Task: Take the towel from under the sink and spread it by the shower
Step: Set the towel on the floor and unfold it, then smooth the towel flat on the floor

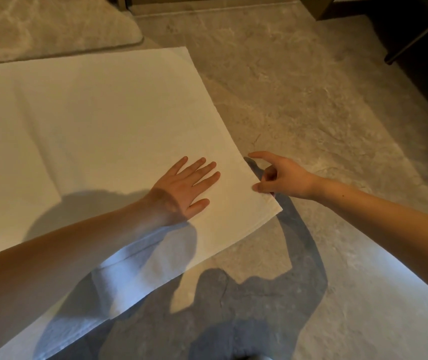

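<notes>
A large white towel lies spread flat on the grey stone floor, filling the left half of the view. My left hand rests palm down on it near its right edge, fingers apart. My right hand is at the towel's right edge close to the near corner. Its thumb presses on the hem and the lower fingers seem tucked beneath, while the index finger points out over the edge.
A grey fluffy bath mat lies beyond the towel at the top left. A wooden threshold runs along the top. Dark furniture or a frame stands at the top right. Bare stone floor extends to the right.
</notes>
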A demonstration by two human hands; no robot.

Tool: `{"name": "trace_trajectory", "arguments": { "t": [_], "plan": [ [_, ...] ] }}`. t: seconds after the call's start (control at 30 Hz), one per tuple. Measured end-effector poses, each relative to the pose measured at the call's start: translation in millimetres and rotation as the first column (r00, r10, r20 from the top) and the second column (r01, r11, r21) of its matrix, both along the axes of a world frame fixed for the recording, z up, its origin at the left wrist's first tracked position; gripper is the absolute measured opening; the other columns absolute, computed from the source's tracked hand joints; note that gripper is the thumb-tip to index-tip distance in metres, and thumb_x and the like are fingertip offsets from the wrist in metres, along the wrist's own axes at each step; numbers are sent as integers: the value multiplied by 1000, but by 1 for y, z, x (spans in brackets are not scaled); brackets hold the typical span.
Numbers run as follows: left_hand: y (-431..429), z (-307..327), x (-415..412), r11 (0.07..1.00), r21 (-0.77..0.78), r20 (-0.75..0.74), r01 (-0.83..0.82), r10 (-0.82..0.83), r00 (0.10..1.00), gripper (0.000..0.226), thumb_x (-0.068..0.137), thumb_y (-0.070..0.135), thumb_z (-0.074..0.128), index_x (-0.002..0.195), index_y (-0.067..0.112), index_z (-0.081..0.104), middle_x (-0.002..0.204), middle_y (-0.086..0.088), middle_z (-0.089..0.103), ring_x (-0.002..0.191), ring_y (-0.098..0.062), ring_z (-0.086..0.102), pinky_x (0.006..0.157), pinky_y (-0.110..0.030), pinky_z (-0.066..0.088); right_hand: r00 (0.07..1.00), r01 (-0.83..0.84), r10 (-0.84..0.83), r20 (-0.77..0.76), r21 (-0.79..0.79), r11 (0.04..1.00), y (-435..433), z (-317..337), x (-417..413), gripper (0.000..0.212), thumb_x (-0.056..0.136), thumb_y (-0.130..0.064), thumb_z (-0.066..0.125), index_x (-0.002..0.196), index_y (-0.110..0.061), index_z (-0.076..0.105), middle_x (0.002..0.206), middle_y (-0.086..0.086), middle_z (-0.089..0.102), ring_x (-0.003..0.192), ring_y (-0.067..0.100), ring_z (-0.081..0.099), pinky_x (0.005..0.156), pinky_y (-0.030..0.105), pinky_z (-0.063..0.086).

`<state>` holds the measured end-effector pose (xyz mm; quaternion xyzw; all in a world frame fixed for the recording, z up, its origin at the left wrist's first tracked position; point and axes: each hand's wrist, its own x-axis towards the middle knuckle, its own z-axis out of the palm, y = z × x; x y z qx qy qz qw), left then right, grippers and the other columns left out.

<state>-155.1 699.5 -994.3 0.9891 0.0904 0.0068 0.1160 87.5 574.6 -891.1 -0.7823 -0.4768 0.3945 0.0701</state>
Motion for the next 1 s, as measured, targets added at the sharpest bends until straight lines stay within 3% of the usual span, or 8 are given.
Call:
{"name": "trace_trajectory", "arguments": {
  "t": [0.07,0.13,0.23,0.33,0.53,0.73,0.87,1.0],
  "plan": [
    [2,4,-4,999,-19,-25,-37,36,999,66,97,50,20,156,22,11,165,0,6,152,-21,4,122,-42,-2,972,-118,124,201,-38,992,3,1,-9,64,91,-26,67,147,-24,35,113,11,68,92,23,66,83,32,54],
    [7,12,-15,992,-46,-6,-120,119,993,68,95,53,11,156,24,4,164,5,-2,152,-18,-2,122,-40,-6,933,-172,147,328,46,984,12,4,-20,56,97,-24,57,149,-18,34,135,14,55,111,31,59,93,41,50],
    [23,27,-47,963,-92,51,-252,257,965,65,98,49,18,156,21,12,163,5,4,151,-16,2,122,-41,-3,916,-302,226,332,195,933,44,11,-47,52,101,-21,49,150,-11,34,147,13,45,125,33,51,101,38,41],
    [45,37,-89,910,-94,52,-405,410,910,60,103,40,30,156,17,14,164,2,9,152,-18,2,122,-38,-4,854,-472,388,348,203,858,86,9,-89,54,101,-26,46,152,-14,31,155,8,35,139,26,37,111,34,31],
    [85,42,-190,701,-11,10,-713,713,701,59,103,35,32,156,15,17,164,-2,15,151,-20,8,121,-38,-1,719,-684,556,417,280,674,165,3,-196,55,102,-31,42,153,-12,29,159,8,28,145,25,28,115,30,21],
    [116,37,-300,448,47,-73,-893,893,444,59,104,39,19,157,18,4,166,2,-1,151,-16,-4,121,-38,-6,560,-827,669,488,288,483,252,-2,-302,57,104,-30,39,154,-9,23,160,11,24,147,26,22,118,32,15],
    [135,33,-353,281,72,-116,-957,955,272,59,104,42,14,157,19,0,165,2,-6,151,-16,-8,122,-39,-6,582,-813,689,432,328,481,289,-13,-379,57,104,-28,37,155,-9,20,161,11,20,148,23,18,117,27,12],
    [152,27,-387,205,49,-96,-977,975,200,59,104,43,13,157,21,0,166,2,-3,151,-15,-7,121,-39,-7,568,-823,680,464,308,477,298,-40,-447,59,105,-34,28,156,-12,11,164,7,12,150,22,9,121,35,10]
  ]
}}
